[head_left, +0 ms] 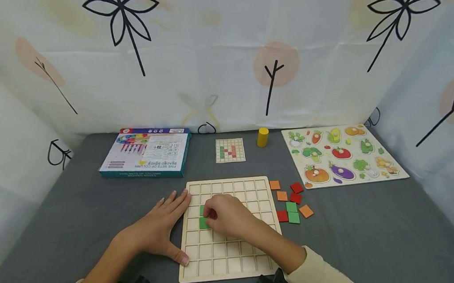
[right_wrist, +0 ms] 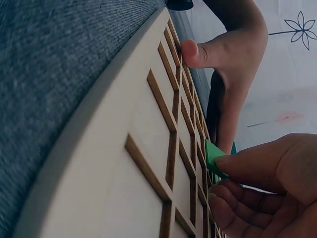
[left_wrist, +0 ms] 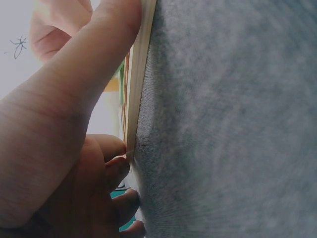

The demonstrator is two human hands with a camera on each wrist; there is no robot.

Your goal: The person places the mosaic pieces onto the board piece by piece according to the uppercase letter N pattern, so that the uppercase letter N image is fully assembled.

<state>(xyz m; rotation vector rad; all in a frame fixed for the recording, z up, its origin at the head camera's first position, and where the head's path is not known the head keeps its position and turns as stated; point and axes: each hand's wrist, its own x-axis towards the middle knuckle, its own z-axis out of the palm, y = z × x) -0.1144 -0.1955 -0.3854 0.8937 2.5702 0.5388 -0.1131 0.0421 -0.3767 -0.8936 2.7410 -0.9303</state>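
A wooden grid board (head_left: pixel 221 266) lies flat on the grey cloth. My left hand (head_left: pixel 154 231) rests along its left edge, fingers spread, with the thumb on the lower left rim and a fingertip at the upper left corner. Over the board's left middle cells, my right hand (head_left: pixel 230 214) pinches a green square tile (right_wrist: pixel 214 157) between thumb and fingers; the tile is tilted against the grid in the right wrist view. Two green patches show beside these fingers in the head view, the upper being a green tile (head_left: pixel 202 210) partly hidden by the hand.
Loose orange, red and green tiles (head_left: pixel 293 217) lie right of the board. Behind it are a small pattern card (head_left: pixel 230 159), a yellow cylinder (head_left: pixel 262 137) and a boxed set (head_left: pixel 144 154). A vegetable puzzle board (head_left: pixel 344 154) lies at the back right.
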